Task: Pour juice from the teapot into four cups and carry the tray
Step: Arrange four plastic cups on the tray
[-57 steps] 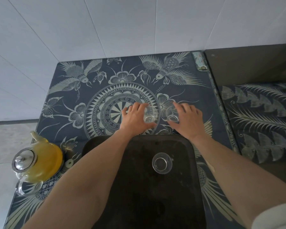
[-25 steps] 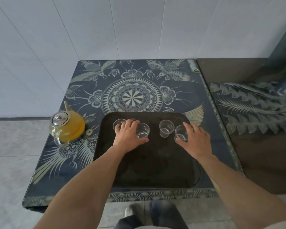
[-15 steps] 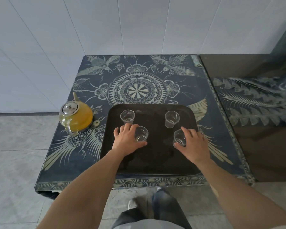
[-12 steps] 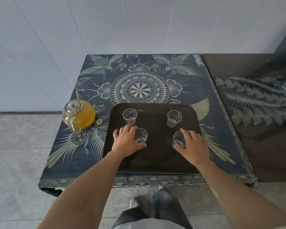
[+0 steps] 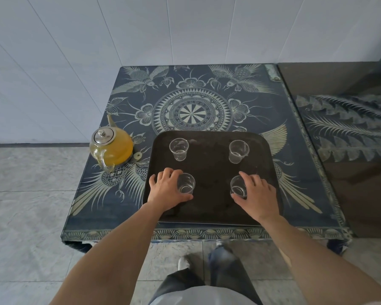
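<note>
on the left side of the table (image 5: 207,82), which has a dark blue cloth with pale birds and flowers, the teapot (image 5: 111,147) stands upright, full of orange juice, with its metal lid on and its handle turned toward the person. it is just beside the left edge of the tray (image 5: 209,208) and does not touch it. the tray is dark and lies flat on the near half of the table. four clear cups stand on it, all upright and all empty, well apart from each other like the corners of a square. the far left cup (image 5: 179,149) and the far right cup (image 5: 238,151) stand free. the left hand (image 5: 165,190) is curled around the near left cup (image 5: 185,183), fingers behind it and the thumb in front, so it grasps this cup while the cup rests on the tray. the right hand (image 5: 256,192) grasps the near right cup (image 5: 238,187) in the same way, from its right side. at the right of the table a dark counter (image 5: 348,186) stands close beside it.
</note>
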